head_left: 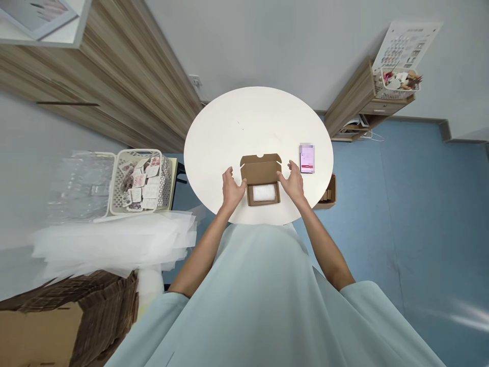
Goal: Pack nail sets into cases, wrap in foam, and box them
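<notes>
Beyond the raised box lid (pixel 262 173) the white table (pixel 255 112) is free, but a phone (pixel 307 159) obstructs rightward.

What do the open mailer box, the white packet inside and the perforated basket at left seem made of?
Mailer box: seemingly matt cardboard, brown with folded flaps.
White packet: perhaps soft plastic or foam wrap; its pale, uneven surface leaves that open.
Perforated basket: probably smooth moulded plastic, with regular holes.

On the white counter (pixel 260 112), an uncovered cardboard box (pixel 261 175) is flanked by the left grip (pixel 234 192) and the right grip (pixel 292 182), both spread. A white packet (pixel 264 192) is contained inside; a phone (pixel 307 159) is seen beside the right grip.
</notes>
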Demonstrator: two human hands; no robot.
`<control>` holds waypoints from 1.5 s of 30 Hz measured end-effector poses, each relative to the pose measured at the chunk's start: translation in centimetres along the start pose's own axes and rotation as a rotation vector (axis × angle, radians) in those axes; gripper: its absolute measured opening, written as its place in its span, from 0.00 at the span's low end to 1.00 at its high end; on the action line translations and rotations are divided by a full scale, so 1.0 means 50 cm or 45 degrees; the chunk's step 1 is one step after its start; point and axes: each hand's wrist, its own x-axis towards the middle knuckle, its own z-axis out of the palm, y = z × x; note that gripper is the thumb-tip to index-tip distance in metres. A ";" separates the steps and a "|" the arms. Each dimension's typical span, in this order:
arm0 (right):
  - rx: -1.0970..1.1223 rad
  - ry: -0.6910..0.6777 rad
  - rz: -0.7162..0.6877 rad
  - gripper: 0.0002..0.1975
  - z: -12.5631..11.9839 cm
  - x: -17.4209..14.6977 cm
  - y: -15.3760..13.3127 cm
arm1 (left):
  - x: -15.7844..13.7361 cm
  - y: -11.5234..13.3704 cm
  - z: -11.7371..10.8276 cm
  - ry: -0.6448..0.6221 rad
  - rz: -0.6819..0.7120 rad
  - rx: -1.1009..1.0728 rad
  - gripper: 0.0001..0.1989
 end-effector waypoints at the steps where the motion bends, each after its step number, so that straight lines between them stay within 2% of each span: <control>1: 0.047 -0.042 0.040 0.38 0.002 0.014 0.005 | 0.014 0.003 0.000 -0.051 -0.050 -0.049 0.37; 4: 0.185 -0.196 0.153 0.42 0.012 0.041 0.010 | 0.039 0.016 0.004 -0.193 -0.138 -0.175 0.41; 6: 0.248 -0.240 0.184 0.42 0.016 0.044 0.007 | 0.042 0.026 0.007 -0.226 -0.139 -0.214 0.41; 15: 0.345 -0.155 0.127 0.39 0.004 0.027 -0.010 | 0.036 0.056 0.013 -0.253 -0.082 -0.336 0.39; 19: 0.361 -0.138 0.076 0.37 -0.004 0.011 -0.010 | 0.026 0.047 0.015 -0.254 -0.061 -0.364 0.37; 24: 0.297 -0.154 0.025 0.35 -0.014 -0.041 -0.002 | -0.010 0.019 0.024 -0.248 -0.056 -0.382 0.33; 34: 0.085 -0.209 0.030 0.33 0.015 -0.155 0.044 | -0.100 -0.038 0.033 -0.274 0.064 -0.203 0.30; 39: 0.020 -0.246 0.046 0.33 0.012 -0.180 0.046 | -0.126 -0.050 0.021 -0.307 0.071 -0.085 0.32; 45: 0.002 -0.210 0.065 0.31 0.000 -0.194 0.040 | -0.144 -0.042 -0.005 -0.250 0.152 0.070 0.30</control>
